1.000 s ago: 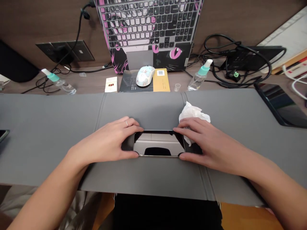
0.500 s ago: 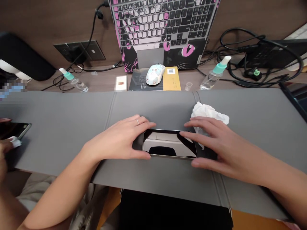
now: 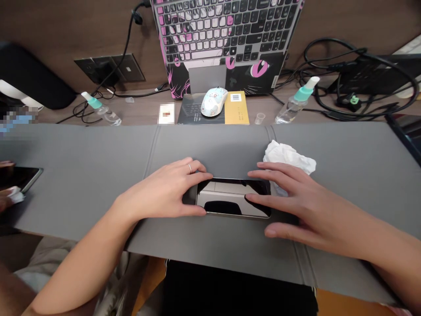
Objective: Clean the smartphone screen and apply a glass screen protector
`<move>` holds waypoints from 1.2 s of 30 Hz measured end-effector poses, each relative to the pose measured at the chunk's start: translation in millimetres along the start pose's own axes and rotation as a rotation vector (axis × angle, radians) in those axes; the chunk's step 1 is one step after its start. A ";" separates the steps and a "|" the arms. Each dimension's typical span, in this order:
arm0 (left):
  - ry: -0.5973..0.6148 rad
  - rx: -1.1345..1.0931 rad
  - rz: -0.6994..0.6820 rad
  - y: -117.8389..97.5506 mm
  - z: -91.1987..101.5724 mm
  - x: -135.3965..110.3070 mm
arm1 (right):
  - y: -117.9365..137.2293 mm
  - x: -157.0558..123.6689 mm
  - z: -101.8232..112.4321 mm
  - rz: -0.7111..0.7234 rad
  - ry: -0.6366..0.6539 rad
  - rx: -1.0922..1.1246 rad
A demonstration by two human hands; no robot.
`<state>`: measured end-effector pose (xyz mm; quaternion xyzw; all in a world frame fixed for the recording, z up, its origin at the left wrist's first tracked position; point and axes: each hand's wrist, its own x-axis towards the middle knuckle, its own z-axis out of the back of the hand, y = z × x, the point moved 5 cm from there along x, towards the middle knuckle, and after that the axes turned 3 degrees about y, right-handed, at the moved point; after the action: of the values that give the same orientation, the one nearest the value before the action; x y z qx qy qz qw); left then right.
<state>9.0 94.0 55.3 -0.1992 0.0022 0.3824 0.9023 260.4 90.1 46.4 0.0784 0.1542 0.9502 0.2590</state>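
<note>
A smartphone (image 3: pixel 226 199) with a dark, glossy, reflecting screen lies face up, lengthwise, on the grey desk mat (image 3: pixel 226 147). My left hand (image 3: pixel 167 188), a ring on one finger, holds its left end, thumb at the near edge and index finger at the far edge. Over the right end, my right hand (image 3: pixel 296 202) is open with fingers spread. Its index fingertip is at the screen, and the thumb stands apart from the near edge. Crumpled white tissue (image 3: pixel 287 156) lies just behind my right hand, partly hidden by it.
Behind the mat stand a laptop (image 3: pixel 226 52), a mouse (image 3: pixel 213 102) on a booklet, and two spray bottles (image 3: pixel 294 103), (image 3: pixel 103 112). Cables (image 3: pixel 329 66) coil at the back right. At the left edge, another person's hand (image 3: pixel 6 199) holds tissue by a second phone (image 3: pixel 28 177).
My right index finger has moved nearer across the screen, and its thumb has drawn slightly away from the phone. My left hand keeps its place. The other person's hand at left has shifted.
</note>
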 end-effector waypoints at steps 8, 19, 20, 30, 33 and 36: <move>-0.013 -0.018 -0.002 0.2 1.4 -0.6 | -0.4 -0.8 -1.6 0.029 0.001 -0.028; 0.005 0.015 0.006 0.4 -0.2 -0.6 | -10.1 0.7 -6.8 -0.049 -0.018 -0.010; 0.006 0.017 0.005 0.2 0.1 -0.5 | -10.0 0.9 -6.2 -0.052 -0.019 -0.004; -0.008 0.016 -0.022 -1.3 1.7 -0.4 | -9.1 -0.5 -4.1 -0.050 -0.042 -0.017; -0.015 0.002 -0.021 -0.3 1.0 -1.1 | -10.3 -1.3 -4.0 -0.057 -0.044 -0.023; -0.020 0.001 -0.024 0.1 0.9 -1.1 | -10.3 -2.0 -3.3 -0.054 -0.038 -0.039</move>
<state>8.0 93.6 56.2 -0.1949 -0.0092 0.3734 0.9069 266.1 96.8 39.8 0.0873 0.1328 0.9441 0.2889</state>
